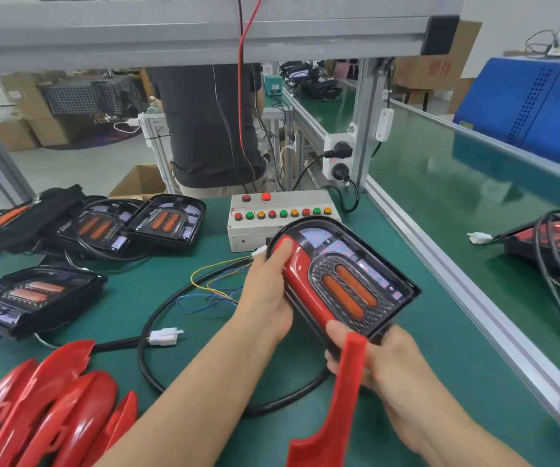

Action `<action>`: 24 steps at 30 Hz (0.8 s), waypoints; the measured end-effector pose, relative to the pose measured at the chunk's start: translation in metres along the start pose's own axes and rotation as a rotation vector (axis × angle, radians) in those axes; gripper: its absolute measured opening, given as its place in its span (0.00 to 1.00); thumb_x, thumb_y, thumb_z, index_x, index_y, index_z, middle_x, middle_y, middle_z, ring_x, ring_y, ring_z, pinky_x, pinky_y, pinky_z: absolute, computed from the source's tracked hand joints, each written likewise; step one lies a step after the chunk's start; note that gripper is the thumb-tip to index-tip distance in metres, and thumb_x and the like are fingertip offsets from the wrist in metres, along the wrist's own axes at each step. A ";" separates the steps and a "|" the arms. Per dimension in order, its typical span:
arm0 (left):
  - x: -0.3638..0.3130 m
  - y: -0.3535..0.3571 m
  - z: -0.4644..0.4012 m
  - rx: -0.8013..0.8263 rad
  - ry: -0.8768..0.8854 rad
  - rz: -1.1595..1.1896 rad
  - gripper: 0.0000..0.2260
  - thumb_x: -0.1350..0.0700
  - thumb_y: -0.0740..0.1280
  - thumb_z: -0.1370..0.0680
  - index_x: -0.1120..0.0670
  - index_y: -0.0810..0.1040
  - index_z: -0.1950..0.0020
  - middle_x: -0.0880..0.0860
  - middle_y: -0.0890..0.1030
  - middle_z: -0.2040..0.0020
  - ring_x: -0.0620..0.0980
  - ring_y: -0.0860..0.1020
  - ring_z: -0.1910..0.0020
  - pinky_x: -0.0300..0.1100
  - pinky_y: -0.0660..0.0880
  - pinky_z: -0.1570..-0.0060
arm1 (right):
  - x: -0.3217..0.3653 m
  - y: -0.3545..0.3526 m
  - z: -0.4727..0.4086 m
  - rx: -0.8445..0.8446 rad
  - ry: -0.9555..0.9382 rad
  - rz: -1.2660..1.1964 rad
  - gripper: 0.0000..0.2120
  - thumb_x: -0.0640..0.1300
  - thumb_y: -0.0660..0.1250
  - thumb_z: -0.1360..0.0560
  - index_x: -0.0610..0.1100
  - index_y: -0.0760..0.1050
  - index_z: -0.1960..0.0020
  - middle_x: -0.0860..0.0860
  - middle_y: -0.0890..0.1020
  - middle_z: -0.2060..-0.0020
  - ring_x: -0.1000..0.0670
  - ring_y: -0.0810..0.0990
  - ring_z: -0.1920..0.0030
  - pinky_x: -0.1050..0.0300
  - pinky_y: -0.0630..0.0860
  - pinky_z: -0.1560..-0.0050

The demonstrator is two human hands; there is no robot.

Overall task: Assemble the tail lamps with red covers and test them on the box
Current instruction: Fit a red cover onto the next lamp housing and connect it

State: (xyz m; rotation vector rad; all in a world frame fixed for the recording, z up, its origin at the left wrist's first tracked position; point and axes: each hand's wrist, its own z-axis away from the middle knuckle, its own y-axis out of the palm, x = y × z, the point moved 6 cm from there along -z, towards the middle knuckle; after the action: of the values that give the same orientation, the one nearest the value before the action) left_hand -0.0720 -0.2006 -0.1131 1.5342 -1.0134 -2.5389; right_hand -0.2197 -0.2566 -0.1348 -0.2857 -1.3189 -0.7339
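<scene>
Your green bench (423, 332) carries the test box (282, 217); just before it you hold a tail lamp (349, 281) tilted. Your left hand (268, 291) grips its edge, thumb pressing the fitted red cover (300, 288). Your right hand (386, 362) pinches a second cover (339, 399).

A factory assembly line: green-matted counter (440, 348), aluminium frame (204, 32), push-button test box (282, 214), unfinished tail lamps (167, 219), stacked cartons (32, 129).
</scene>
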 end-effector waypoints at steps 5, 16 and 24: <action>0.011 0.011 -0.020 0.000 -0.112 -0.109 0.14 0.58 0.69 0.24 0.62 0.77 0.41 0.60 0.84 0.53 0.54 0.83 0.62 0.47 0.81 0.64 | 0.002 0.004 -0.012 -0.064 0.036 -0.053 0.12 0.42 0.73 0.28 0.38 0.80 0.47 0.44 0.84 0.62 0.47 0.82 0.63 0.53 0.84 0.59; 0.017 -0.019 -0.029 -0.086 -0.180 0.002 0.03 0.62 0.67 0.23 0.59 0.77 0.51 0.56 0.84 0.65 0.54 0.83 0.65 0.50 0.79 0.64 | 0.042 -0.010 0.015 0.171 -0.609 1.107 0.20 0.32 0.65 0.30 0.58 0.78 0.51 0.65 0.79 0.53 0.63 0.76 0.49 0.73 0.68 0.49; 0.000 -0.017 -0.019 -0.045 -0.148 -0.042 0.16 0.60 0.68 0.30 0.59 0.78 0.43 0.58 0.84 0.54 0.57 0.82 0.58 0.53 0.78 0.51 | 0.022 0.009 0.033 0.698 -1.009 1.589 0.09 0.57 0.70 0.29 0.57 0.79 0.50 0.62 0.80 0.50 0.56 0.78 0.46 0.63 0.74 0.45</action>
State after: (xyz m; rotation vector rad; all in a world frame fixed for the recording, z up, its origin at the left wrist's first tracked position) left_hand -0.0518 -0.1971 -0.1281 1.3886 -0.9403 -2.7188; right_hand -0.2379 -0.2382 -0.1034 -1.0088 -1.6157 1.3490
